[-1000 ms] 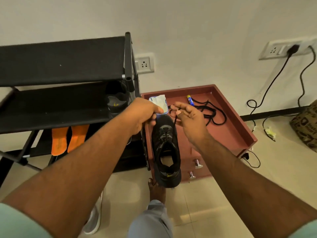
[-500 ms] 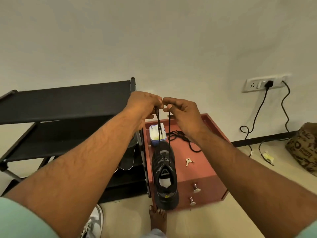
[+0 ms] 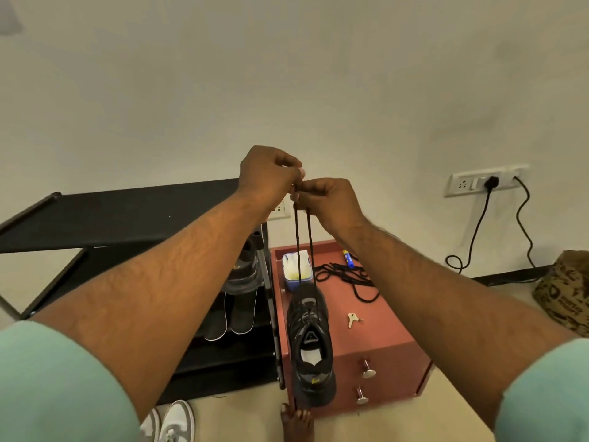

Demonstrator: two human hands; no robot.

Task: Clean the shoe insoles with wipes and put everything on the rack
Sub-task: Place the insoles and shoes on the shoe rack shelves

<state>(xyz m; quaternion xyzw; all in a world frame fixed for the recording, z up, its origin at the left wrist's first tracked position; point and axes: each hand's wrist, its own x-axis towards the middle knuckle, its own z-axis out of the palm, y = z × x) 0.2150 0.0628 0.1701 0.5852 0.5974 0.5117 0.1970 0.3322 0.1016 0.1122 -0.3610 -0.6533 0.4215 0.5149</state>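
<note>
A black shoe (image 3: 310,346) stands on the red cabinet (image 3: 382,333), toe pointing away from me. Two taut ends of its black lace (image 3: 302,244) run up from the shoe to my hands. My left hand (image 3: 269,175) and my right hand (image 3: 322,199) meet high above the shoe, each pinching a lace end. A tub of wipes (image 3: 298,269) sits behind the shoe. Dark insoles (image 3: 228,314) lean on a lower shelf of the black rack (image 3: 111,215), partly hidden by my left arm.
A loose black lace (image 3: 347,275), a blue pen (image 3: 348,259) and keys (image 3: 353,319) lie on the cabinet top. White sneakers (image 3: 173,422) stand on the floor by my bare foot (image 3: 297,424). Cables hang from a wall socket (image 3: 484,183); a patterned bag (image 3: 564,291) sits at right.
My hands have risen from just above the shoe to well over it, pulling both lace ends up taut. The camera has tilted up toward the wall.
</note>
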